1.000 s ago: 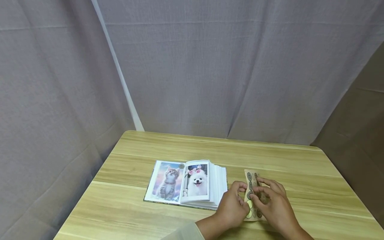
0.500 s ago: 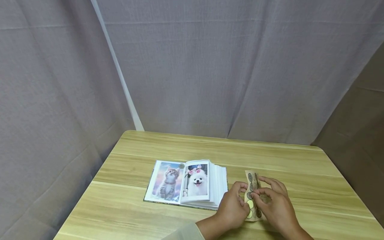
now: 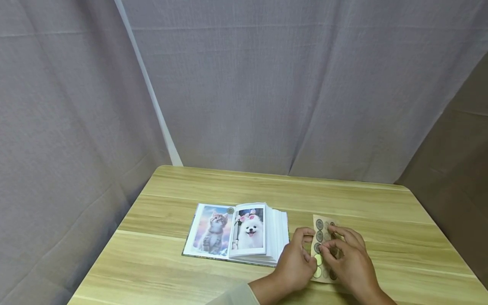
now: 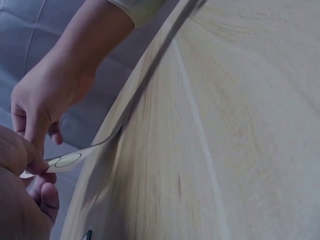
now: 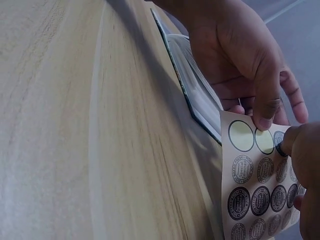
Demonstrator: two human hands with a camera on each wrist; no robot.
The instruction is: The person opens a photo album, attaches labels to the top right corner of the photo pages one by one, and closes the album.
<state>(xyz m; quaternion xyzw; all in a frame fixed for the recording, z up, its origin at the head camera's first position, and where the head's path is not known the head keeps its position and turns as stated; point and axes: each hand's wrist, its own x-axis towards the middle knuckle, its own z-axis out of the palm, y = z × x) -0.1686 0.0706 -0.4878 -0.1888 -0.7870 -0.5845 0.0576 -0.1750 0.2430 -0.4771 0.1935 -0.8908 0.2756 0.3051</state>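
A tan sheet of round stickers (image 3: 319,224) is held up off the table near its front edge. My left hand (image 3: 293,264) grips its left edge, the thumb beside two pale yellow circles (image 5: 241,136) where the backing shows. On the sheet's other side, my right hand (image 3: 352,262) pinches with thumb and index finger at a dark printed sticker (image 3: 317,248) just above those circles. Whether that sticker's edge is lifted is too small to tell. Rows of printed stickers (image 5: 239,202) fill the rest of the sheet, partly hidden by my right hand.
Left of my hands lies an open photo album (image 3: 249,253), with a kitten picture (image 3: 213,233) and a white dog picture (image 3: 250,233). One round sticker (image 3: 230,210) is on the kitten page's top right corner. Grey curtains (image 3: 236,93) stand behind the wooden table (image 3: 160,228).
The sticker sheet bent inward half a second ago and now faces up flatter, showing more of its right column. Both hands stay at nearly the same spot; the album has not moved.
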